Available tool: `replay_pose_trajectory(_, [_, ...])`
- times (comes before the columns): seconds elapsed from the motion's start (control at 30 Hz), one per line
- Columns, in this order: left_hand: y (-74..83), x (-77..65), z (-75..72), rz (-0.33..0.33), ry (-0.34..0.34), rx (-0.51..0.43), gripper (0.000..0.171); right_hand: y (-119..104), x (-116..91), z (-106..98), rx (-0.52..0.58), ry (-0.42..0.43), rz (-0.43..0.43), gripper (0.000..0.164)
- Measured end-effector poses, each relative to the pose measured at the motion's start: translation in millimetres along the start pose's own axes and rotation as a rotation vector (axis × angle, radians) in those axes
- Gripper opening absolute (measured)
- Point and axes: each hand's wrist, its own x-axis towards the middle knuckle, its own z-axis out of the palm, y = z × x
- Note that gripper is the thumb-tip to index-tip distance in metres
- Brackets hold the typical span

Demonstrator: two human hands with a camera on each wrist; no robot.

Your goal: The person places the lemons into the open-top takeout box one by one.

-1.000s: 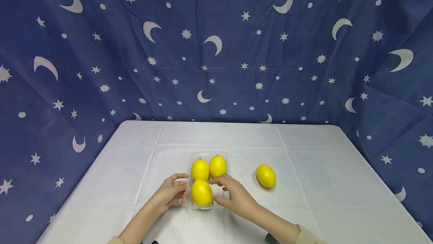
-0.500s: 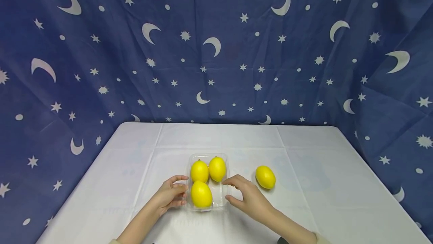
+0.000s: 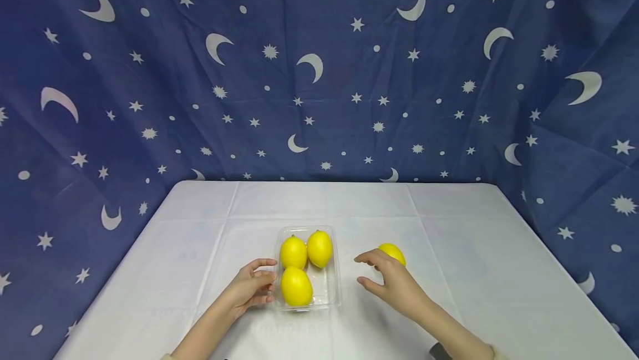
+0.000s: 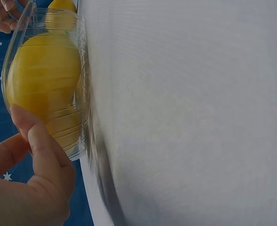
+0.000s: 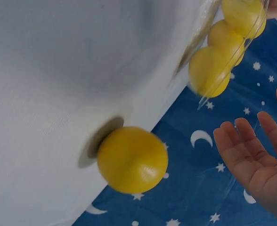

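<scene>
Three yellow lemons lie in a clear plastic container (image 3: 326, 293): one lemon (image 3: 297, 287) in front, a second lemon (image 3: 293, 252) behind it and a third lemon (image 3: 319, 248) at the back right. At the container's left side is my left hand (image 3: 250, 285), fingers loosely bent; the left wrist view has a fingertip (image 4: 20, 115) right at the rim. My right hand (image 3: 396, 288) holds nothing, thumb and fingers spread apart. It partly covers the loose lemon (image 3: 393, 251) in the head view; the right wrist view shows that lemon whole, apart from the hand.
A white cloth (image 3: 249, 199) covers the table under the container and the loose lemon. Behind and at the sides hangs a blue curtain (image 3: 349, 71) with moons and stars. A dark band (image 3: 439, 351) sits at my right wrist.
My right hand has let go of the front lemon, drawn back from the container and moved right to the loose lemon. The left hand stays by the container.
</scene>
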Motion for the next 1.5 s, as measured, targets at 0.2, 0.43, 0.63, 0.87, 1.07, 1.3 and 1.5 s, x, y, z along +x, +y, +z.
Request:
replay_pose_trajectory(0.2, [0.3, -1.3, -1.3, -0.001, 0.005, -0.005, 0.046, 14, 8, -8, -0.057, 0.008, 0.026, 0.032])
replay_pose_trajectory(0.43, [1.4, -2.4, -0.3, 0.006, -0.016, -0.008, 0.048, 36, 16, -17, -0.091, -0.011, 0.028, 0.035])
replay_pose_trajectory(0.63, [1.7, -1.6, -0.4, 0.004, -0.022, -0.007, 0.047, 51, 21, -20, -0.119, -0.018, 0.056, 0.037])
replay_pose_trajectory(0.87, [1.8, -1.6, 0.0, 0.003, -0.018, -0.007, 0.047, 61, 28, -21, -0.098, -0.061, 0.136, 0.039])
replay_pose_trajectory(1.07, [1.0, -2.6, -0.6, 0.001, -0.020, -0.005, 0.047, 68, 36, -22, -0.064, -0.131, 0.249, 0.041])
replay_pose_trajectory(1.3, [-0.1, -2.4, -1.4, 0.000, -0.015, -0.006, 0.047, 76, 41, -30, 0.000, -0.291, 0.379, 0.048])
replay_pose_trajectory(1.5, [0.4, -1.6, -1.1, -0.002, -0.010, -0.008, 0.047, 78, 44, -31, 0.038, -0.347, 0.433, 0.052])
